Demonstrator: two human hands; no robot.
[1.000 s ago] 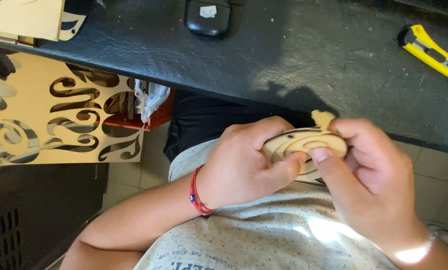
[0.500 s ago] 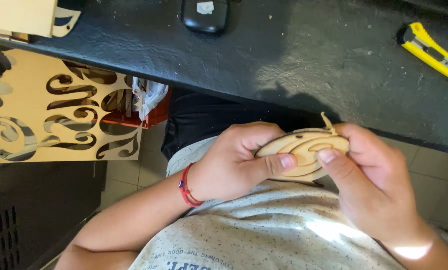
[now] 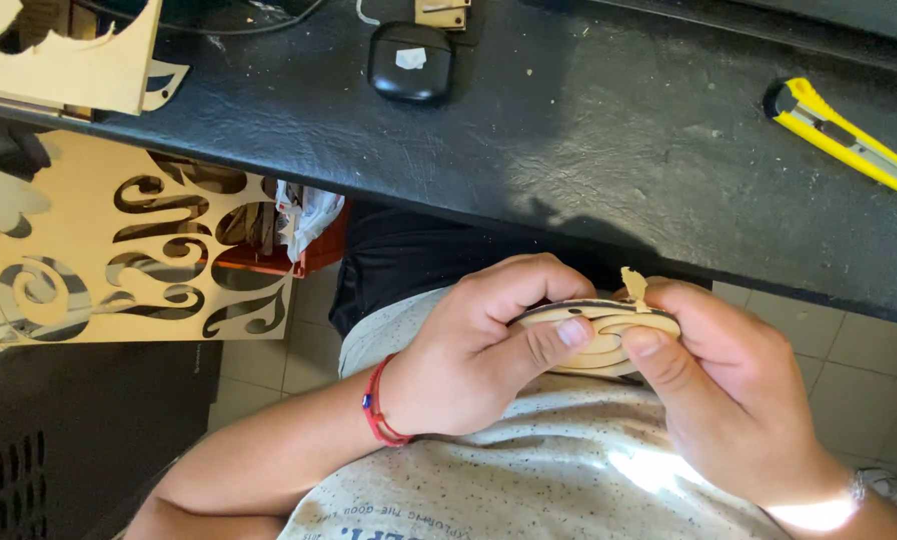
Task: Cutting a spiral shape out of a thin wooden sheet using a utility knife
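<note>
A flat oval piece of pale cut wood [image 3: 598, 335] with curved slots sits between both my hands, in front of my chest and just below the table edge. My left hand [image 3: 478, 350], a red cord on its wrist, wraps the piece's left side with the thumb pressed on top. My right hand [image 3: 718, 390] grips the right side, thumb on the upper face. A small wooden tab [image 3: 633, 287] sticks up from the far edge of the piece, beside my right fingers.
A black table [image 3: 568, 130] carries a yellow utility knife [image 3: 848, 140] at right and a small black case [image 3: 410, 62] at the back. A large pale wooden panel with scroll cut-outs [image 3: 118, 250] leans at left, by an orange crate [image 3: 288, 255]. Tiled floor lies below.
The wooden piece has tilted flatter, nearly edge-on to me, and both hands have shifted slightly with it. My thumbs now meet on its top face.
</note>
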